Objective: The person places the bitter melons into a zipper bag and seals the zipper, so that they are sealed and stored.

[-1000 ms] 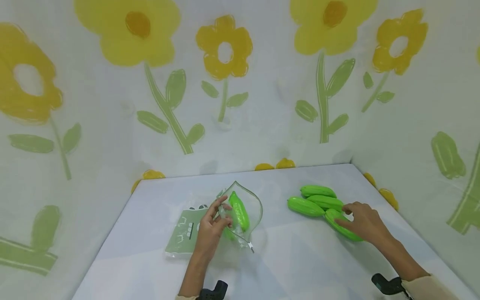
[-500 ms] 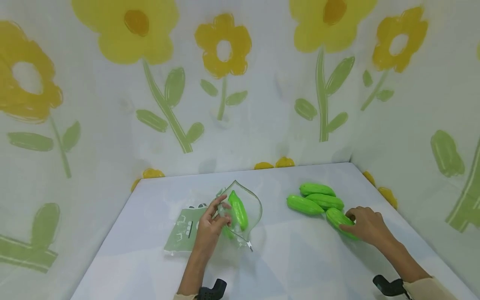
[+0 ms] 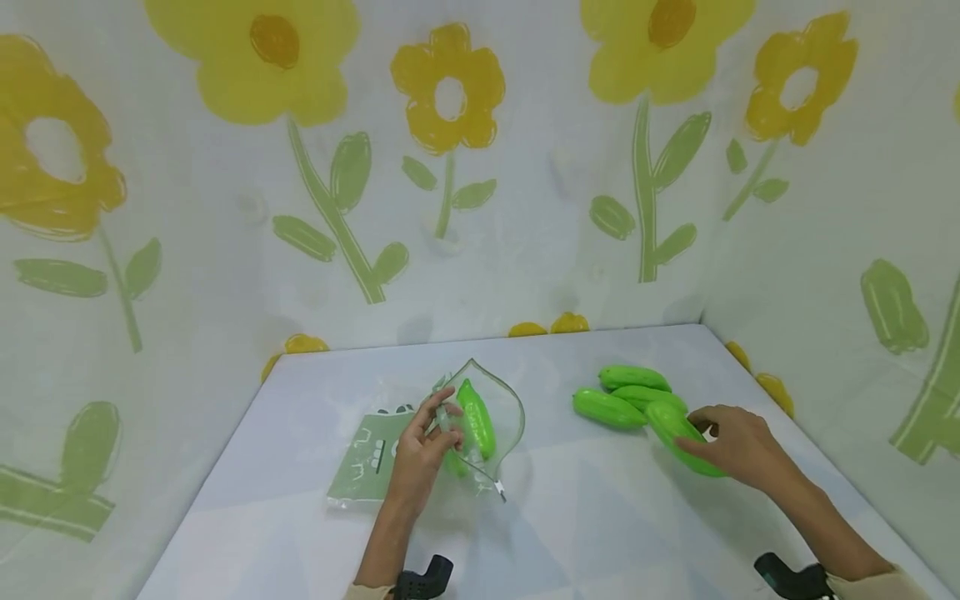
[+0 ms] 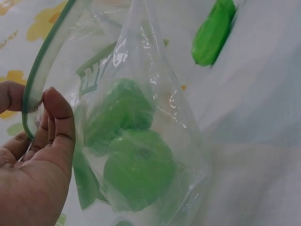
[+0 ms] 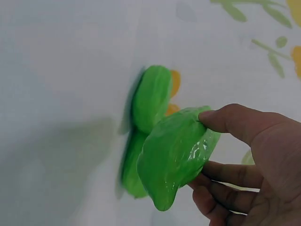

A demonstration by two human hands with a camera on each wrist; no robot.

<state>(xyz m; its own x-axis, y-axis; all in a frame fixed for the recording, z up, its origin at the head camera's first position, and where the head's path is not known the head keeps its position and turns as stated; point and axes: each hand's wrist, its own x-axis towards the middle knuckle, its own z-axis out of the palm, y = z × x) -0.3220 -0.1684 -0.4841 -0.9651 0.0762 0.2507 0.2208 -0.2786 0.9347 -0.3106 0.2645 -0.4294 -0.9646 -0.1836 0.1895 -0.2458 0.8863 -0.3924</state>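
Note:
My left hand (image 3: 422, 458) pinches the rim of a clear zip bag (image 4: 186, 127) with a green edge. The bag's mouth gapes in the head view, its slider (image 3: 500, 488) hanging at the near end. Inside are glossy green plastic cucumbers (image 4: 138, 169), seen through the film in the left wrist view. On the right, my right hand (image 3: 738, 442) grips another cucumber (image 5: 171, 155) between thumb and fingers, tilted with its nubbed tip towards the wrist camera. Beyond it, several more cucumbers (image 3: 609, 410) lie close together on the white table.
A flat green printed packet (image 3: 366, 458) in clear plastic lies on the table, left of and partly behind the left hand. White cloth walls (image 3: 525, 250) with yellow flowers rise at the back and both sides. The table's right edge (image 3: 813, 454) runs close past the right hand.
My right hand has closed around the nearest cucumber and raised it slightly, so it now overlaps the others in the head view. The left hand and bag have stayed nearly still.

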